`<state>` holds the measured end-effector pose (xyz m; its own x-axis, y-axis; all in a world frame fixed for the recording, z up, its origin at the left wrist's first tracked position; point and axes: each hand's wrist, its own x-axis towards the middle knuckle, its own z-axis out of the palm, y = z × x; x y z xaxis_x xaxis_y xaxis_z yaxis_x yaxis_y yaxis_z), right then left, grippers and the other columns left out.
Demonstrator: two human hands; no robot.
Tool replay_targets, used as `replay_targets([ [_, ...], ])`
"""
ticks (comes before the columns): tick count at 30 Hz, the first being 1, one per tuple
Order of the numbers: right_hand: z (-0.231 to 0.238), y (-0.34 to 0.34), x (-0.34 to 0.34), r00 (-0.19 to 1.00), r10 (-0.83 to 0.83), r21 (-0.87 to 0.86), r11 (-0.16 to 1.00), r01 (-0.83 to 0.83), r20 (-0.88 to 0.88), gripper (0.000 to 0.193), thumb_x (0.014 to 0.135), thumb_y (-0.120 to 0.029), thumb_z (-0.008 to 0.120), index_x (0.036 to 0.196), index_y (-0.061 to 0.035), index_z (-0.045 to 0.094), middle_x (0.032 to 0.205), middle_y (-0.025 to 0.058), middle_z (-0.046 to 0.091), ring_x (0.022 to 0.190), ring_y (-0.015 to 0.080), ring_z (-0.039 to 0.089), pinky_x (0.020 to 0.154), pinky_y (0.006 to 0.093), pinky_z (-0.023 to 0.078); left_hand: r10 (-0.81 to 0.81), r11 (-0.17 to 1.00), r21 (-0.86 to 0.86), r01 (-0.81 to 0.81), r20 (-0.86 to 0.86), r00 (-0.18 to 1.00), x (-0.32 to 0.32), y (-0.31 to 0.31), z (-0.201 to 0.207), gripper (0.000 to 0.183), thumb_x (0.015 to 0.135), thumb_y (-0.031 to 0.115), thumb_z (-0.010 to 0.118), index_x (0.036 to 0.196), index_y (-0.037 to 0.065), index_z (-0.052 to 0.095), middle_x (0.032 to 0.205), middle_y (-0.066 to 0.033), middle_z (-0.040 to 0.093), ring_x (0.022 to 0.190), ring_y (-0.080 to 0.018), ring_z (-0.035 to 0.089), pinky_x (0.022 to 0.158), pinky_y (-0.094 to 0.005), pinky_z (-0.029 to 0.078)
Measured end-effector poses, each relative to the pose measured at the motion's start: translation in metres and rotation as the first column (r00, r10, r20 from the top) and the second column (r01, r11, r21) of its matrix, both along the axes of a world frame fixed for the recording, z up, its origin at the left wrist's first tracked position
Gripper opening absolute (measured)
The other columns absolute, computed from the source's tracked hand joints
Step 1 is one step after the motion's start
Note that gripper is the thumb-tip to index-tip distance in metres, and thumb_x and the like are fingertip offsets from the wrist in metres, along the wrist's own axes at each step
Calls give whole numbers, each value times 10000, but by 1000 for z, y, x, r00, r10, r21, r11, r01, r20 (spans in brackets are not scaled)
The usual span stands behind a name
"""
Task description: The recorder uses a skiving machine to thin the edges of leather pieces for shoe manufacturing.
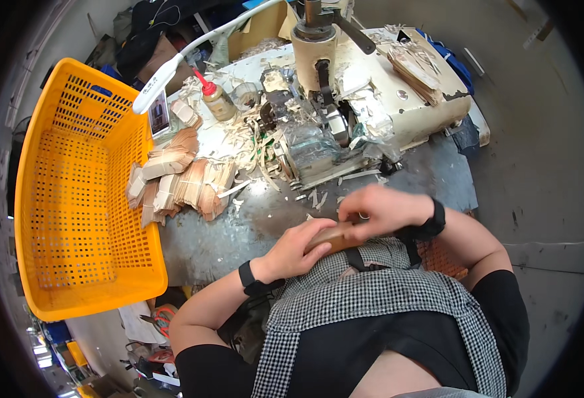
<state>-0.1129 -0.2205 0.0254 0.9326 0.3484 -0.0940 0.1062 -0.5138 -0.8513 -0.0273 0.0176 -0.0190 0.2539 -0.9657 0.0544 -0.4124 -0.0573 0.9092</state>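
Near the table's front edge, just above my lap, I hold a smooth tan-brown strip-like bundle (pixel 332 238) that looks like leather. My left hand (pixel 293 248) wraps round its left end, the thumb along the near side. My right hand (pixel 386 209) is closed, with bent fingers pressed on the bundle's right end. Its fingertips are partly hidden. Beyond my hands stands a bench machine (pixel 314 53) with a metal post and lever. Thin pale shavings (pixel 265 159) are heaped round its working part, which plastic film partly covers.
A yellow perforated crate (pixel 96 288) stands left of the metal-topped table (pixel 199 255). Tied bundles of brown pieces (pixel 186 189) lie beside it. Behind are a red-tipped bottle (pixel 218 99), a phone (pixel 160 118) and a white lamp (pixel 156 86). More brown strips (pixel 414 74) rest on the machine.
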Motion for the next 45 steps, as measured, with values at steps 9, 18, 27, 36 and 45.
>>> replay_targets([
  [9,4,-84,105,698,-457,-253,706,662,552,489,729,-155,749,1181,-46,598,1024,134,589,839,247,612,711,359,486,-20,996,66,59,-475,880,12,-5,4,304,912,113,559,1186,-20,565,1131,-75,626,1054,-143,576,950,-292,432],
  [18,8,-91,117,552,-425,-90,729,679,718,226,768,-144,735,959,-39,675,945,110,584,836,238,577,730,351,482,84,996,82,-45,-567,819,11,11,-11,285,915,107,549,1171,-18,564,1111,-68,633,1034,-122,573,933,-279,431],
  [27,-2,-81,138,794,-485,-83,833,547,367,258,695,-254,734,862,-59,710,802,126,680,776,290,649,718,369,504,74,992,127,8,-626,776,13,-4,-8,292,911,95,539,1179,-21,550,1096,-79,635,1012,-121,585,921,-271,437],
  [36,2,-103,128,326,-530,-56,462,885,783,150,786,-169,668,903,-76,675,832,112,615,790,288,605,721,407,479,160,983,168,-70,-617,770,23,4,-8,224,925,107,554,1114,-7,595,989,-43,653,925,-89,582,847,-239,441],
  [45,-13,-71,80,483,-391,-7,771,636,784,114,778,-56,658,887,-63,622,823,75,559,794,247,558,665,347,468,349,937,160,-310,-431,832,74,-19,41,224,937,166,615,781,6,619,697,78,554,642,2,433,575,-183,355],
])
